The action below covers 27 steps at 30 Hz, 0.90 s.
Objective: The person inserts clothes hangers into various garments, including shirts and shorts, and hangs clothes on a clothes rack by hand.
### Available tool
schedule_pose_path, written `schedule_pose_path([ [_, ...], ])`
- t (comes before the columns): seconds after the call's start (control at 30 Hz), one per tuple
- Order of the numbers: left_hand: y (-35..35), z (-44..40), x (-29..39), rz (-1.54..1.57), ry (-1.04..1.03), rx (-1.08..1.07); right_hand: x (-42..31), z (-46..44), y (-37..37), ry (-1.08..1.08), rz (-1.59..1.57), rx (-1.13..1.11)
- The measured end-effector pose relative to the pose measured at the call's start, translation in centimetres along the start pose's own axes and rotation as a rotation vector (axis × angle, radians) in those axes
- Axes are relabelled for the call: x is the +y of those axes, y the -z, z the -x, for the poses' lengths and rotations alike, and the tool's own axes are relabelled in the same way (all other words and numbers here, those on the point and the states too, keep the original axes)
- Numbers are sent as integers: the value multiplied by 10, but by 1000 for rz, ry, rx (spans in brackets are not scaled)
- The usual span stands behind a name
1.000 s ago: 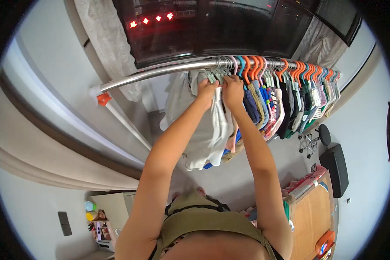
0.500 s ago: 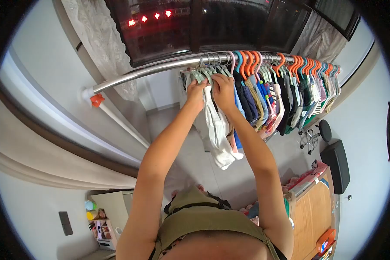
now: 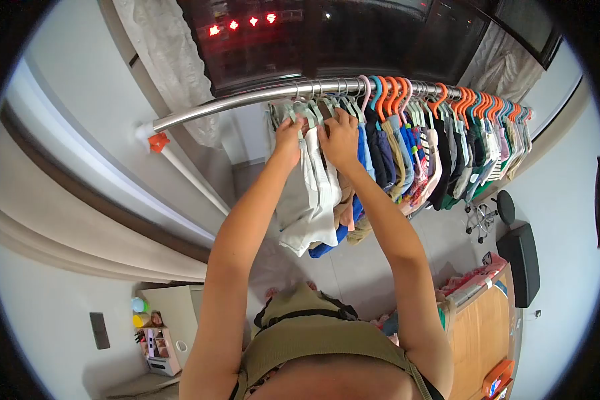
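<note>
White trousers (image 3: 311, 207) hang from pale green clothes hangers (image 3: 313, 115) near the left end of a metal rail (image 3: 247, 95). My left hand (image 3: 288, 141) is closed on a hanger at the top left of the white trousers. My right hand (image 3: 341, 139) is curled around a neighbouring hanger on their right side; its fingertips are partly hidden. Brown and blue garments hang just behind and right of the white ones, below my right hand.
Many clothes (image 3: 413, 147) on orange, blue and pink hangers fill the rail to the right. An orange joint (image 3: 159, 142) marks the rail's left end. A wooden table (image 3: 477, 333) is at lower right, with a wheeled stool (image 3: 483, 217) beyond. A curtain (image 3: 100, 227) hangs left.
My hands have moved slightly apart, the left one shifting left. The white trousers have swung left and spread wider, exposing more brown and blue cloth behind them.
</note>
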<state>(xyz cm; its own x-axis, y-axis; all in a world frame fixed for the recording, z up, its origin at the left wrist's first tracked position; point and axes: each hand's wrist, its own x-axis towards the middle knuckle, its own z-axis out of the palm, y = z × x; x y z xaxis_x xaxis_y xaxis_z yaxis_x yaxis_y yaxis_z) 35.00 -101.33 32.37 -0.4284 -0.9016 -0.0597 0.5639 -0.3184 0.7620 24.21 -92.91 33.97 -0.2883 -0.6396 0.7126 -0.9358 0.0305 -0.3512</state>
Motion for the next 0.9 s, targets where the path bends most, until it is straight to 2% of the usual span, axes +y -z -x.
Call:
schedule_pose_path([
  [0.1,4,4,7,-35,-4,-23,-7,-1,-1,-59,15,-9],
  [0.23,4,5,6,-45,6,-24,-7,0,-7,-13,38,95],
  [0.37,12,4,6,-92,29,-44,-6,2,-8,-10,91,45],
  [0.47,14,5,1,-315,-86,86,-9,11,1,-54,53,20],
  [0.57,24,13,-3,-710,-257,117,-16,29,14,-55,105,67],
  [0.67,0,62,7,-884,-567,165,-26,53,35,-79,125,99],
  [0.77,-19,97,-14,-793,-704,-15,-24,91,65,-128,164,129],
  [0.9,-53,155,-75,-670,-749,-298,-1,154,124,-231,269,194],
])
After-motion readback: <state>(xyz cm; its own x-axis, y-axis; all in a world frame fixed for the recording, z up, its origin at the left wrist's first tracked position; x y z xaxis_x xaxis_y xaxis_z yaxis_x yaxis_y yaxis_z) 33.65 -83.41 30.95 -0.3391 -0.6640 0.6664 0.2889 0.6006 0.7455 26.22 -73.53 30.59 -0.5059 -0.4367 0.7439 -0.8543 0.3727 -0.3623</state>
